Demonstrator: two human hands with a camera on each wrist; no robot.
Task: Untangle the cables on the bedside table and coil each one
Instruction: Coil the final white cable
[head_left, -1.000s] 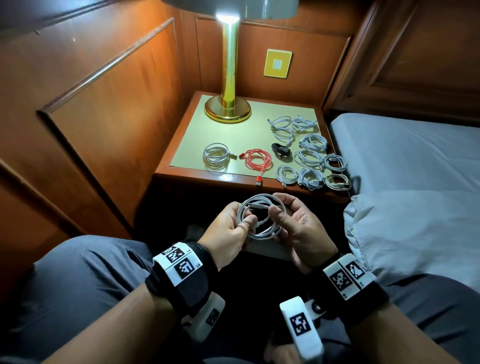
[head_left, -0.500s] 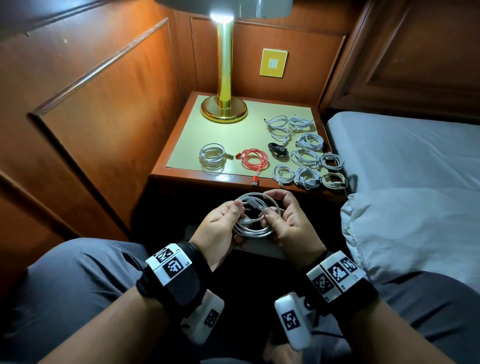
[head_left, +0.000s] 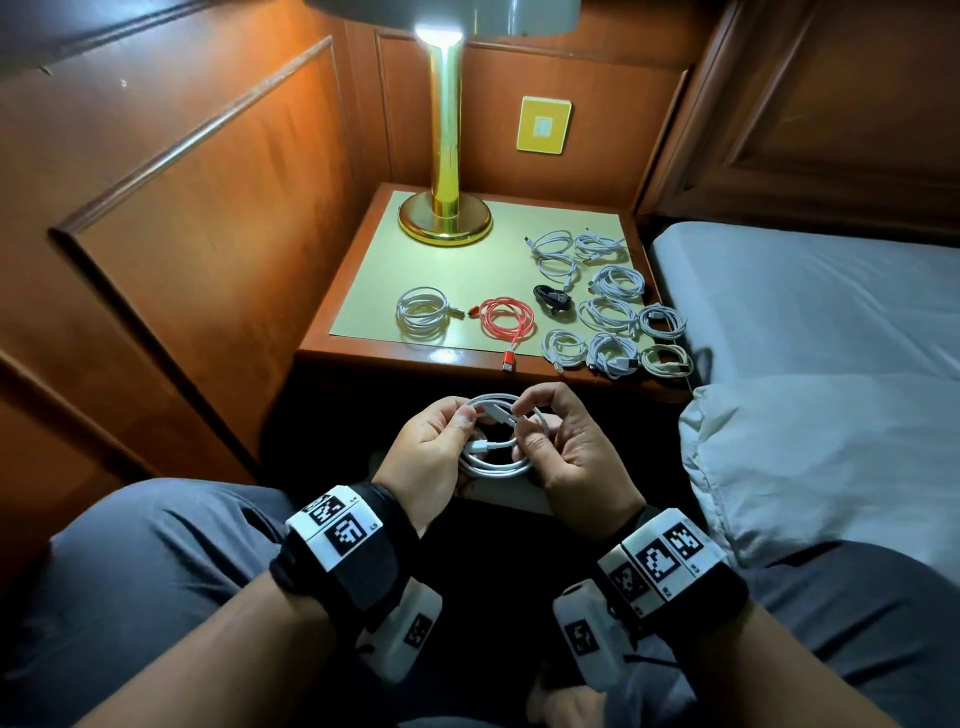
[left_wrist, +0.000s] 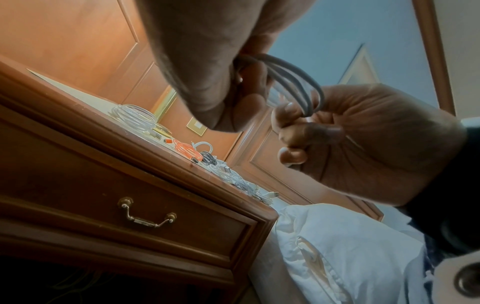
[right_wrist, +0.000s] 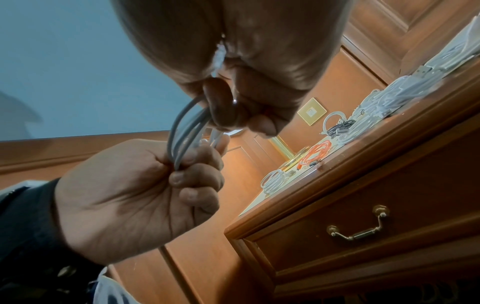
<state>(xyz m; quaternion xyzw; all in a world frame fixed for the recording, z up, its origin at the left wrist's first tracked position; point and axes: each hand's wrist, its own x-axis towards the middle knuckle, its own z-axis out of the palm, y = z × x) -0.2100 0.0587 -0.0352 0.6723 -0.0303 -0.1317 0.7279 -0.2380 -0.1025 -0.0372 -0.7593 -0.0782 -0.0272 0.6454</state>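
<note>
Holding: I grip a coiled white charging cable (head_left: 493, 441) in both hands over my lap, in front of the wooden bedside table (head_left: 358, 358).
Left hand: my left hand (head_left: 434, 457) curls its fingers round the left side of the loops; the left wrist view shows the strands running out from under my fingers (left_wrist: 249, 82).
Right hand: my right hand (head_left: 569, 452) pinches the right side of the coil, with thumb and forefinger closed on a straight end piece that crosses the loops near the top.
Coil: several loops lie bunched together, roughly round, hanging between my hands and touching nothing else.
Table left: a coiled white cable (head_left: 422, 313) lies just beside a coiled red cable (head_left: 506, 318), whose red plug (head_left: 508, 361) reaches the front edge.
Table right: a small coiled black cable (head_left: 553, 300) sits beside a cluster of coiled white cables (head_left: 608, 312) packed near the bed side.
Table back: a polished brass lamp (head_left: 445, 197) stands lit at the rear.
Beside me: a white pillow (head_left: 810, 457) lies on the bed to my right.
</note>
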